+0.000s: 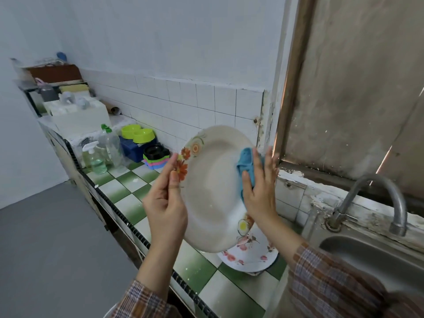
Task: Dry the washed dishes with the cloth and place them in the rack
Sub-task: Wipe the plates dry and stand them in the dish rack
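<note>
A white plate [213,191] with orange flowers on its rim is held tilted up above the counter. My left hand [166,203] pinches its left rim, thumb on the front. My right hand [260,187] presses a blue cloth [246,164] against the plate's right side with straight fingers. Below the plate, a stack of flowered plates [251,253] lies on the green and white tiled counter [199,267]. No rack is plainly recognisable.
A steel sink [371,255] with a curved tap [376,198] sits at the right. Further back on the counter stand a spray bottle [96,157], a clear bottle [112,145], green bowls [137,133], stacked coloured containers [156,157] and a white box [80,115].
</note>
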A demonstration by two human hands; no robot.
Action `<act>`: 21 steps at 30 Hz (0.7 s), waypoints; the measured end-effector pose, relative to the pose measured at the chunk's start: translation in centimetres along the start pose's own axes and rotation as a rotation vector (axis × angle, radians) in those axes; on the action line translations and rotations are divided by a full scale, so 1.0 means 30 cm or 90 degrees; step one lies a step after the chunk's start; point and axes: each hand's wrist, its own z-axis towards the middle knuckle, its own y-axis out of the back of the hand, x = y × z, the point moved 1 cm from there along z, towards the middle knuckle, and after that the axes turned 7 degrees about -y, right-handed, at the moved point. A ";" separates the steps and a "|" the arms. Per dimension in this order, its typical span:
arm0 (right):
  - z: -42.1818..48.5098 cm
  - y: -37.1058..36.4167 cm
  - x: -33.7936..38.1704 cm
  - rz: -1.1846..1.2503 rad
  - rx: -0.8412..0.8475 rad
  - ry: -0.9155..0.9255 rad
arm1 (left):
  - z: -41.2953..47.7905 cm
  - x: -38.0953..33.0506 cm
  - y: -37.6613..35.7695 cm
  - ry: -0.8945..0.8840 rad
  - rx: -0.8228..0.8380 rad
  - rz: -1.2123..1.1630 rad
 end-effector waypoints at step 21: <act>0.059 0.007 0.171 0.101 0.032 0.119 | -0.071 -0.067 -0.050 -0.041 -0.041 -0.015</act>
